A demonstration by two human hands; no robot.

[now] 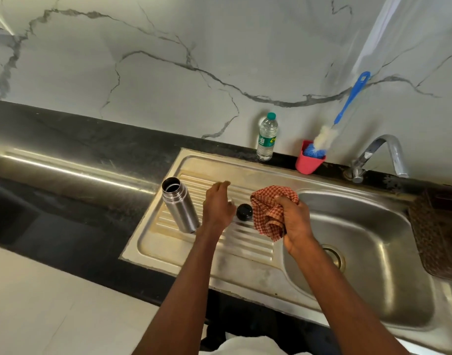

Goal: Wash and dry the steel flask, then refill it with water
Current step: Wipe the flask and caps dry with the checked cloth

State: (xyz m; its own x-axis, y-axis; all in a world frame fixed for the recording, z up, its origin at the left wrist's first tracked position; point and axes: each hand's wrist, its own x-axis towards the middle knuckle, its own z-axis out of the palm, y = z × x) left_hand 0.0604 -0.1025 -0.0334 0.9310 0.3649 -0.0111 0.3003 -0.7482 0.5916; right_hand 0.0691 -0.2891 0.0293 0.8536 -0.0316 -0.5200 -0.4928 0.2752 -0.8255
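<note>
The steel flask (179,204) stands upright with its mouth uncovered on the ribbed drainboard (245,242) of the sink. Its black cap (244,212) lies on the drainboard to the right of it. My left hand (218,204) hovers between flask and cap, fingers loosely bent, holding nothing and touching neither. My right hand (295,221) grips a bunched red-and-white checked cloth (269,210) above the edge between drainboard and basin. A plastic water bottle (267,137) with a green cap stands at the back against the wall.
The steel sink basin (368,252) with its drain lies to the right, a chrome tap (381,155) behind it. A pink cup (309,161) holds a blue-handled bottle brush (347,103). A brown mat (437,231) lies on the right. Black countertop (66,155) stretches left.
</note>
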